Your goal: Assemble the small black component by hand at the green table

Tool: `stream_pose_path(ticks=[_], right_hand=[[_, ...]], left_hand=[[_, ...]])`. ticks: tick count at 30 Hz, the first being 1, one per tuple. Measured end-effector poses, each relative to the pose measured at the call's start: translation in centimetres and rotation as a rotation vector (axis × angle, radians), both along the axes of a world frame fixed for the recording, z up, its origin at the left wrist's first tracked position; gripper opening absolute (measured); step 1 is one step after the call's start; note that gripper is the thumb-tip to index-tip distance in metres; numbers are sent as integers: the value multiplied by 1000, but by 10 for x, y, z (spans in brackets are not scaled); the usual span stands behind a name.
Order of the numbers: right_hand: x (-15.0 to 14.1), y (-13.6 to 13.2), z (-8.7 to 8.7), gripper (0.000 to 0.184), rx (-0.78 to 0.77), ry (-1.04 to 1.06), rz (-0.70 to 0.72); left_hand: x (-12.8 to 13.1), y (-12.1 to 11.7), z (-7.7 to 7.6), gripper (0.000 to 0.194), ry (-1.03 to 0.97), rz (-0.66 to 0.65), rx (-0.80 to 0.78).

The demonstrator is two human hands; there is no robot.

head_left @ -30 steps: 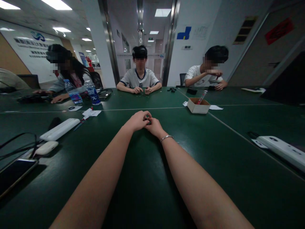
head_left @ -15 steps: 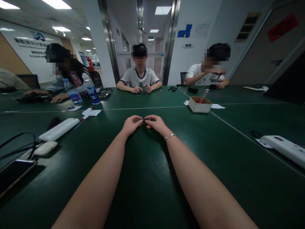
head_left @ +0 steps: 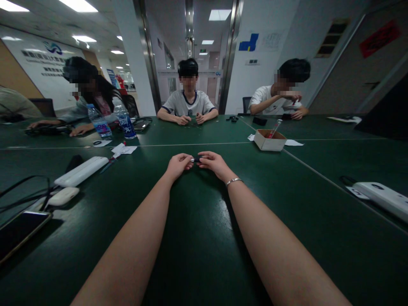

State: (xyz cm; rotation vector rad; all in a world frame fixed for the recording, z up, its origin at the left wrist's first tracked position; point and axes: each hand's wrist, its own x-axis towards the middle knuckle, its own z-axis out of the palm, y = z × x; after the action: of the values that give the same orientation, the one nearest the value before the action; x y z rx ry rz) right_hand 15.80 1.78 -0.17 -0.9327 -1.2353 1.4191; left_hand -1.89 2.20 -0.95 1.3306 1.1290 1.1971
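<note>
My left hand (head_left: 180, 166) and my right hand (head_left: 214, 163) are stretched out over the green table (head_left: 194, 221), fingertips close together. Between them is a small black object with a shiny silver end (head_left: 196, 160), too small to name. The left thumb and fingers pinch it at the silver end. On its black part, the right fingers are closed from the other side. Whether it is one piece or two, I cannot tell. A silver bracelet (head_left: 234, 181) circles my right wrist.
A small box (head_left: 270, 143) with a clear tube stands ahead on the right. White power strips (head_left: 81, 171) lie at both sides. A phone (head_left: 24, 231) is at near left, two bottles (head_left: 126, 121) farther back. Several people sit across the table; one (head_left: 188, 102) faces me.
My right hand has shifted slightly right, away from my left hand. More of the small object shows between the fingertips, including its silver part. The view has moved slightly.
</note>
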Motion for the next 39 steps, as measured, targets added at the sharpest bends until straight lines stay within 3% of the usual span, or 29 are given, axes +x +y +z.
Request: stream_pose_path(ticks=[10,20,39], right_hand=[[3,1,-1,18,-13,26,33],[3,4,-3,19,-14,36,30],[3,1,0,16,-31,36,12]], left_hand=[[1,-3,5,42,32,-6,-12],[3,-8,9,35,37,43,-10],[0,-4,3,34,-23,-13,15]])
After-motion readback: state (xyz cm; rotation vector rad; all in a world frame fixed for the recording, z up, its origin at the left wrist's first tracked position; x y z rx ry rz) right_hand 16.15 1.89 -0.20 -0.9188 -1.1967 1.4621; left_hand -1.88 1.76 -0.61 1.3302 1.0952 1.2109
